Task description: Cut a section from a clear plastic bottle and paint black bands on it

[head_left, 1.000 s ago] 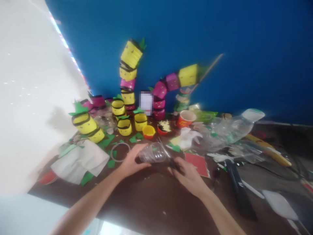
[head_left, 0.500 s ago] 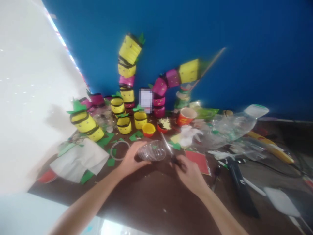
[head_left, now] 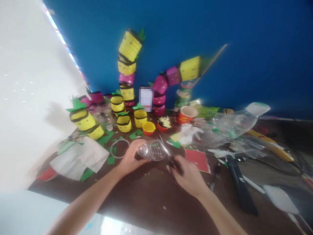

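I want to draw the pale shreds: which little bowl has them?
The red bowl nearer the red paper cup: pale shreds are heaped in it, while the other bowl shows its yellow inside.

A clear, ridged piece of plastic bottle (head_left: 152, 150) is being held on its side, just on the near side of the small orange cup with a yellow inside (head_left: 148, 133). I can see light catching its ribs; it looks roughly round, tipped so one end faces away to the right. Whether its edge is cut, I can't make out.

The metal scissors with black handles (head_left: 166, 150) are gripped nearer the person than the cup and to its right. Their blades stand slightly parted, slanting up and leftward beside the plastic; blur hides whether they touch it.
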A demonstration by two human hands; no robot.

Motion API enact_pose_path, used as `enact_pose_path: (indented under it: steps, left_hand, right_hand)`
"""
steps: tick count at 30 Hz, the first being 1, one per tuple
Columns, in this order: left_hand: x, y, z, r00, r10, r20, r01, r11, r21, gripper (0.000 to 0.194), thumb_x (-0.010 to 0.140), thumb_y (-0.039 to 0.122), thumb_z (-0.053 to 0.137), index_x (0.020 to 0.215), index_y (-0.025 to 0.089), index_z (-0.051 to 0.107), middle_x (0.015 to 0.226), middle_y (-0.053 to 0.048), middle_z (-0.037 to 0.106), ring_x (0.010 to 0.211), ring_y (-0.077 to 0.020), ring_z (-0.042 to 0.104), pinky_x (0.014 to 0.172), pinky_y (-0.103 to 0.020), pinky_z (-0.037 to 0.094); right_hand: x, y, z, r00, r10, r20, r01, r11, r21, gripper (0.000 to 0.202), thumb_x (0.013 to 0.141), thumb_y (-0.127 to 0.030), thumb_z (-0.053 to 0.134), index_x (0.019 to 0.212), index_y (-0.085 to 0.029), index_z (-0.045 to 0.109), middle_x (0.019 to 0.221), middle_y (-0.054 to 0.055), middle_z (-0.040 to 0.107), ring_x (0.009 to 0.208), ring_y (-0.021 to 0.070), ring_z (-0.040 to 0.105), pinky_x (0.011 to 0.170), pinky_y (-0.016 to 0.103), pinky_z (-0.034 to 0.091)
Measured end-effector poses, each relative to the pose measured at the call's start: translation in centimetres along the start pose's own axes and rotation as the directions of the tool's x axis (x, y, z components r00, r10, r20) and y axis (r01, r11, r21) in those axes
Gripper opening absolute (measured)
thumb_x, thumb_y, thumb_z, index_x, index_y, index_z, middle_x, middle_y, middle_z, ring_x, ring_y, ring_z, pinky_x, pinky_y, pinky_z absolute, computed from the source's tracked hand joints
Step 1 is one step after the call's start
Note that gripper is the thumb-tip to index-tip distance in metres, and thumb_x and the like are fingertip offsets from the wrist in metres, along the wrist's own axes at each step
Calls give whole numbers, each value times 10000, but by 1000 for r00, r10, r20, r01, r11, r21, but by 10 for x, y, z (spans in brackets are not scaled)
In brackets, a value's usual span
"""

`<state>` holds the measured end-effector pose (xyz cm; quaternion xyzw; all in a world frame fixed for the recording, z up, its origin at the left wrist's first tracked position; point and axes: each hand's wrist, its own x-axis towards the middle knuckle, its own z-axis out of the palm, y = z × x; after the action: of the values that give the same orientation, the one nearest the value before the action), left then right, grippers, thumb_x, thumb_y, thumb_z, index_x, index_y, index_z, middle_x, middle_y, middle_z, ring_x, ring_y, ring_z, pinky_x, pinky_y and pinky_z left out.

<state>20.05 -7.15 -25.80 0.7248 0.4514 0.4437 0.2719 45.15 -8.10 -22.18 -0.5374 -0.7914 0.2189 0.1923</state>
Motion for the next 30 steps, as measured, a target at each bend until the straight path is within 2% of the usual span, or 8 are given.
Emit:
enact_pose_path:
  steps: [8, 18, 26, 30]
  left_hand:
    - [0, 0, 1, 999, -46, -25, 46, 999, -15, 641, 688, 389, 765, 1242, 242, 479, 1276, -118, 515, 1205, -287, 505, 1024, -482, 423]
    - [0, 0, 1, 997, -70, -45, 68, 997, -40, 664, 653, 394, 792, 1228, 229, 505, 1242, -117, 540, 1160, -285, 541, 1017, -477, 435]
    - [-1, -6, 3, 993, -90, -71, 87, 995, -44, 698, 621, 403, 809, 1229, 226, 517, 1230, -125, 552, 1143, -300, 552, 991, -502, 458]
    - [-2, -7, 4, 992, -105, -64, 100, 992, -76, 699, 619, 394, 812, 1230, 226, 517, 1243, -120, 542, 1149, -291, 553, 970, -477, 488]
  right_hand:
    - [-1, -2, -1, 998, 29, 59, -30, 999, 14, 287, 839, -436, 451, 666, -248, 321, 540, -25, 518, 470, 140, 478, 490, 252, 267]
    - [-1, 1, 5, 999, 38, 8, -38, 999, 4, 263, 849, -413, 443, 662, -243, 367, 532, -23, 529, 454, 141, 467, 494, 256, 269]
    - [0, 6, 7, 999, 49, 8, -49, 999, -16, 273, 855, -422, 428, 655, -240, 390, 547, -2, 568, 482, 163, 520, 494, 257, 277]
    - [-1, 7, 5, 999, 53, 6, -53, 999, 11, 275, 858, -428, 424, 665, -234, 451, 556, 6, 592, 495, 168, 546, 500, 261, 287]
